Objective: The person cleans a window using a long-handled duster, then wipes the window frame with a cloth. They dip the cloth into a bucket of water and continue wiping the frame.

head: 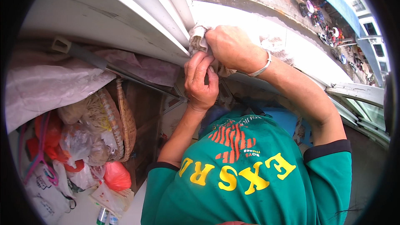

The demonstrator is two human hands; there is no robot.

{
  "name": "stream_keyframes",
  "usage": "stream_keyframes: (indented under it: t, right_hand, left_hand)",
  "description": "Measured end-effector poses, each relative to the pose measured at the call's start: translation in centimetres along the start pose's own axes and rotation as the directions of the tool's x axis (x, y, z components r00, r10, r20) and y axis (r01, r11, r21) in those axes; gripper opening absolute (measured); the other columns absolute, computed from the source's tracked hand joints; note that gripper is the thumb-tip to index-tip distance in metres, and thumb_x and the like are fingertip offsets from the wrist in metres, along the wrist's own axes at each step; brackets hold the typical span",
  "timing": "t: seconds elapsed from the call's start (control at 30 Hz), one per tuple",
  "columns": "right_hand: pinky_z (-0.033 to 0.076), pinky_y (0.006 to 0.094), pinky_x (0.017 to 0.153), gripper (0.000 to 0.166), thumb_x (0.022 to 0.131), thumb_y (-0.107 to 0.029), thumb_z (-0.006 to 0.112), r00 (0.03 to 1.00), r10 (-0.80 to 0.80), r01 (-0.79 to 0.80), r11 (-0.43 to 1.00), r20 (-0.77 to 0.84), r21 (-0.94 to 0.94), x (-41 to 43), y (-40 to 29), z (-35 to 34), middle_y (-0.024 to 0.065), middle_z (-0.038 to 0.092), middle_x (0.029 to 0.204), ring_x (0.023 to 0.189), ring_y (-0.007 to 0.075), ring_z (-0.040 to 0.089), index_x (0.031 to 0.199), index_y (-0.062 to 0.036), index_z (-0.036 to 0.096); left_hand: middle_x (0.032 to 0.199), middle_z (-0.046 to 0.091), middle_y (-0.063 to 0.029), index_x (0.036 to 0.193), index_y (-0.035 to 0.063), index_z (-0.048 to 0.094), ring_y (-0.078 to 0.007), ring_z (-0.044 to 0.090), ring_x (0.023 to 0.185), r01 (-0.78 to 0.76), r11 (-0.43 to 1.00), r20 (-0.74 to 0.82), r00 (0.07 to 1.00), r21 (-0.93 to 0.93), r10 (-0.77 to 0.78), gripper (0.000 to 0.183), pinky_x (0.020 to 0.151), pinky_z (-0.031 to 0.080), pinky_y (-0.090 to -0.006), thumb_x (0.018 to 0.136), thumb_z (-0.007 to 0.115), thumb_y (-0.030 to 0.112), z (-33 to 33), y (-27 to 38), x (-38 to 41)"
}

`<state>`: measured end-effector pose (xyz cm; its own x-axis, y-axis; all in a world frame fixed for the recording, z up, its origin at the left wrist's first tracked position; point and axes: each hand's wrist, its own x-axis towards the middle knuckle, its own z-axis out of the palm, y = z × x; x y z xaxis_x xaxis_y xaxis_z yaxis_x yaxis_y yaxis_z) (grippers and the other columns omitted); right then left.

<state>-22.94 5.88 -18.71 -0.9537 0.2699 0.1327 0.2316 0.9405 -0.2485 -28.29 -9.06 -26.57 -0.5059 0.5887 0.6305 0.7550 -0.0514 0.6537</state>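
Observation:
My right hand (231,48) is closed around a stained, crumpled cloth (198,39) at the corner of a white window frame (150,12). Just below it, my left hand (201,81) has its fingers bent and its thumb tucked in, pinching the near side of the same cloth. Part of the cloth hangs below my right palm. Behind my hands, the outer window sill (243,18) is glaring white, with a brownish smear (276,48) to the right of my wrist. The fingertips of my right hand are hidden.
A pole with a grey handle (87,56) slants at left above a woven basket (126,122), plastic bags (81,143) and a red bag (117,175). A window sash (357,93) stands at right. Below outside lie a street and parked motorbikes (328,31). Something blue (281,118) is behind my torso.

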Motion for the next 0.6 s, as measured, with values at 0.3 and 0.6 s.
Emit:
stream_keyframes:
  t: [0.3,0.6]
  right_hand:
    - [0.057,0.045,0.064,0.009,0.07,-0.009,0.068,0.996,0.065,-0.065,0.998,0.055,-0.004,0.0,-0.6,-0.7,0.0217,0.068,0.074,0.071,0.0377,0.07,0.072,-0.0003,0.069]
    - [0.05,0.0497,0.06,0.01,0.079,-0.008,0.059,0.997,0.074,-0.074,0.997,0.027,-0.002,-4.6,1.1,-4.1,0.0235,0.062,0.066,0.067,0.0419,0.064,0.073,-0.0008,0.061]
  left_hand:
    - [0.126,0.059,-0.0187,0.114,-0.0002,0.068,-0.0356,0.06,0.109,-0.057,0.997,0.039,0.997,-0.046,0.059,0.039,0.094,0.049,-0.0426,0.075,0.065,-0.001,0.6,1.0,-0.7]
    - [0.139,0.043,-0.0219,0.127,0.0016,0.062,-0.0346,0.042,0.124,0.011,0.992,0.02,1.0,0.124,-0.014,0.05,0.093,0.045,-0.0403,0.077,0.06,0.0,-1.4,0.5,-2.3]
